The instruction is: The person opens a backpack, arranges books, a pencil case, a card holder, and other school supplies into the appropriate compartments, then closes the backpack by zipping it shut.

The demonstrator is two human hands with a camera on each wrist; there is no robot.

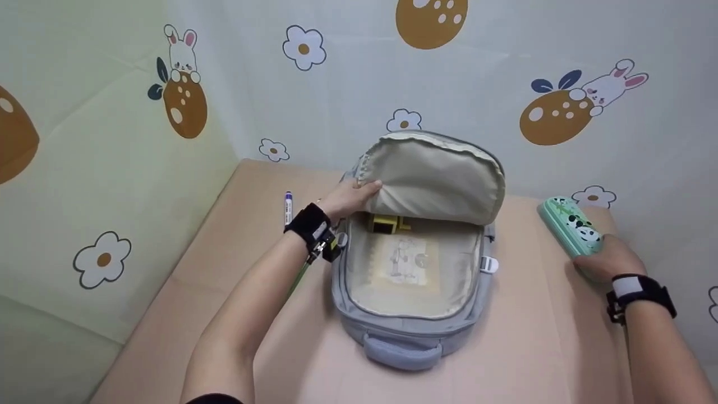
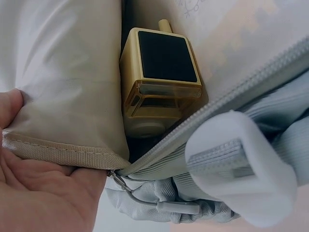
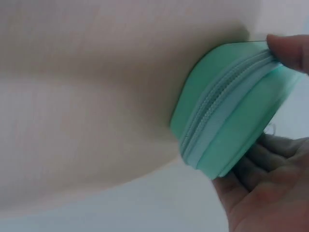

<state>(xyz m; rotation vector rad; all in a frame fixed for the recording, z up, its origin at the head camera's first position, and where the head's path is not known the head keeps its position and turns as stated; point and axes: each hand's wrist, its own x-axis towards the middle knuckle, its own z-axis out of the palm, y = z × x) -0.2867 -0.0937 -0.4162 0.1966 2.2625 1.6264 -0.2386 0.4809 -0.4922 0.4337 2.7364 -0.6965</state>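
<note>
Two hands are occupied. The left hand (image 1: 353,198) pinches the raised beige-lined flap (image 1: 437,182) of a grey-blue fabric backpack (image 1: 412,326); the right hand (image 1: 614,259) grips a mint-green oblong zipped case (image 1: 564,221), right of the backpack. Only the head view shows its panda print; only the left wrist view shows the amber translucent strip (image 2: 166,91) on the yellow black-panelled box (image 2: 164,60) inside.

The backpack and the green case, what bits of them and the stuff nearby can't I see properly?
Green case: its insides, hidden by its own shell in the head and right wrist views.
Backpack: its far inside, hidden by the lifted flap in the head view.
Left hand: most fingertips, hidden behind the flap in the head view.
Right hand: cut off by the right wrist view's right edge.
Marker: writing too small in the head view.
</note>
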